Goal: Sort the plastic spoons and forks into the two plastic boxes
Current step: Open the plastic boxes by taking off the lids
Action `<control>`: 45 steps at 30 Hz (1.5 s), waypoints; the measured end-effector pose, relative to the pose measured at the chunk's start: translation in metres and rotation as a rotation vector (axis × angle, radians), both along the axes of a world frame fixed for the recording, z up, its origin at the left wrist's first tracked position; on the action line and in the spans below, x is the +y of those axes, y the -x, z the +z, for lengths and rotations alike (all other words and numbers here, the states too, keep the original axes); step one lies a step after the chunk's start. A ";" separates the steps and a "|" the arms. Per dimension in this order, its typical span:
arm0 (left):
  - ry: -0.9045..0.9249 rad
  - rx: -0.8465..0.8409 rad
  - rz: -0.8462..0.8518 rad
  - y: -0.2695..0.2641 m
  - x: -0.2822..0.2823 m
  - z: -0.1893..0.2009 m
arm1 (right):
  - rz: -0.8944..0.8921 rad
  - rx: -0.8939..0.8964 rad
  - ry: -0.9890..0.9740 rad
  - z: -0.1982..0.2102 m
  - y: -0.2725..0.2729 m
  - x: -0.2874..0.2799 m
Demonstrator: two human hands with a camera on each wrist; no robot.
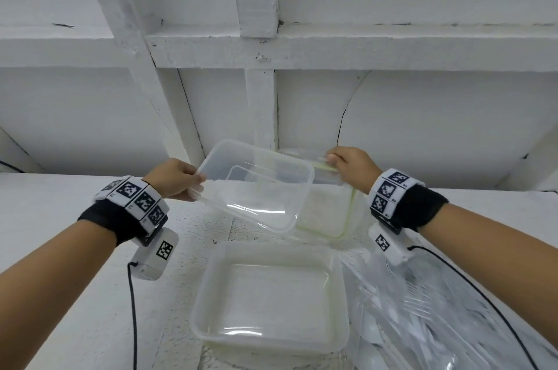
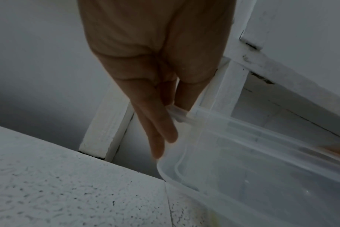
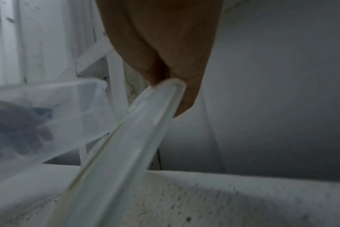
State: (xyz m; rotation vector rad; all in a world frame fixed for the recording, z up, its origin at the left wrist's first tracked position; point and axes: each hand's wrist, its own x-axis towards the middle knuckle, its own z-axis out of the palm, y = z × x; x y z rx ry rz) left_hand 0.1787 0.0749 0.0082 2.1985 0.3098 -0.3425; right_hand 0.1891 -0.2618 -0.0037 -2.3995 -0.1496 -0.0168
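At the centre of the head view, a clear plastic box (image 1: pixel 256 185) is held above the white speckled counter (image 1: pixel 75 249), tilted so its open side faces the viewer and its long axis runs from the left middle of the frame down toward the right; nothing is visible inside it. The left hand (image 1: pixel 176 178) has its grip on the box's left rim, thumb over the edge and fingers (image 2: pixel 161 122) underneath. Just right of centre, the right hand (image 1: pixel 350 167) pinches the top corner of a translucent lid (image 1: pixel 329 209) with a yellow-green edge, which stands tilted behind the held box, its lower edge near the counter. Lower centre, a second clear plastic box (image 1: pixel 268 297) sits flat on the counter, open side up, with nothing visible inside. At the lower right, a pile of clear plastic spoons and forks (image 1: pixel 422 309) lies on the counter just beside that box, handles pointing mostly toward the bottom right corner.
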 end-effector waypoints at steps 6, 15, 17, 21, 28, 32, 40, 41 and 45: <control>-0.023 0.032 -0.005 0.001 -0.015 -0.010 | 0.048 0.287 -0.116 -0.022 -0.006 0.028; -0.051 0.124 -0.013 -0.009 -0.040 -0.030 | -0.078 0.526 -0.154 -0.014 -0.001 0.009; -0.056 0.149 -0.018 -0.010 -0.044 -0.032 | -0.065 0.569 -0.071 -0.014 0.005 0.003; -0.080 0.176 -0.061 -0.012 -0.052 -0.034 | -0.019 0.661 0.065 -0.017 0.020 0.000; 0.070 0.237 -0.020 -0.011 -0.051 -0.036 | -0.145 0.752 -0.139 -0.026 0.015 0.005; 0.195 0.196 0.058 -0.007 -0.046 -0.044 | -0.185 0.754 -0.305 -0.022 0.013 0.010; 0.198 0.145 0.088 -0.005 -0.037 -0.049 | -0.215 0.672 -0.345 -0.020 0.005 0.024; 0.195 0.140 0.089 -0.005 -0.037 -0.048 | -0.215 0.680 -0.334 -0.020 0.006 0.024; 0.188 0.151 0.091 -0.003 -0.037 -0.046 | -0.211 0.650 -0.297 -0.013 0.015 0.024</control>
